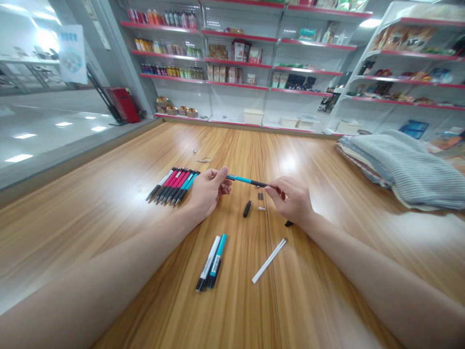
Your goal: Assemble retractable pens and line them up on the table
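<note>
A blue pen [244, 180] with a black grip is held level above the table between both hands. My left hand [209, 190] is closed on its left end, and my right hand [290, 196] pinches the black end at the right. On the wood below lie a black pen grip [247, 209], small dark pieces [260, 196] and a small white tip [261, 208]. Nearer to me rest pen barrels, one white [209, 259] and one blue [219, 257], with black ends. White refill tubes [269, 261] lie to their right. Another black piece [288, 223] is partly behind my right hand.
A row of several pens [172, 186], grey, red and blue, lies left of my left hand. Beyond it sits a thin ring-shaped item [205, 159]. Folded cloths [410, 167] are stacked at the right. Stocked shelves [236, 85] stand behind the wooden table [119, 203].
</note>
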Available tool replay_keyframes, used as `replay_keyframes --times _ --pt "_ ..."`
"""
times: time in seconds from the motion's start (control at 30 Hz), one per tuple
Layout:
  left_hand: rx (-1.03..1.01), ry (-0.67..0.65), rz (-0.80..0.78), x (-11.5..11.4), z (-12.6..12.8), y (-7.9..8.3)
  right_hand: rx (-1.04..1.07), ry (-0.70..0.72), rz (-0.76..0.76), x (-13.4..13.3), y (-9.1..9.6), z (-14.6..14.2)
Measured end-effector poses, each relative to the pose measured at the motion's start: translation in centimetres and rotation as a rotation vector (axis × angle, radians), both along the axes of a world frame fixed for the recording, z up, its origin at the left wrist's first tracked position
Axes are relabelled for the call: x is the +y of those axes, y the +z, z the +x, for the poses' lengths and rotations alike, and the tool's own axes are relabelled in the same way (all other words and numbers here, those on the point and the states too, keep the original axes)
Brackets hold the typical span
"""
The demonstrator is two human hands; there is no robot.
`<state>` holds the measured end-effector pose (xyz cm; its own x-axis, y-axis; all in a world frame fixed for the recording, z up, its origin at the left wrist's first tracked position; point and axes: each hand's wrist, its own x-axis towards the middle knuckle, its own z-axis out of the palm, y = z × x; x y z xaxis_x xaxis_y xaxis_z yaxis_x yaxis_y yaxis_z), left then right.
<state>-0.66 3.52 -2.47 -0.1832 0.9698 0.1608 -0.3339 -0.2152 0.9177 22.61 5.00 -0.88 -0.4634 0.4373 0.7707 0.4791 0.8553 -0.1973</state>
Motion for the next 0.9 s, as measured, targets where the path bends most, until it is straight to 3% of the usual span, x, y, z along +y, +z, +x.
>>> replay_keyframes --times 0.13,0.3,0.5,0.7,0.9 --pt "0.254 0.147 0.071 -0.3 0.0 0.0 -0.024 0.021 -0.040 -0.2 0.0 -0.1" --pt "0.647 0.254 0.282 -1.2 0.2 0.6 -0.049 0.038 -0.060 -0.3 -0.2 -0.3" --pt "1.206 0.010 0.558 -2.2 0.2 1.5 -0.043 0.043 -0.039 -0.2 -0.2 -0.2" --pt "1.428 0.030 0.632 -2.4 0.0 1.7 -0.080 0.079 -0.035 0.1 -0.5 -0.1" --pt "1.371 0.014 0.639 -2.5 0.1 1.6 -0.163 0.137 -0.118 -0.5 -0.4 -0.3"
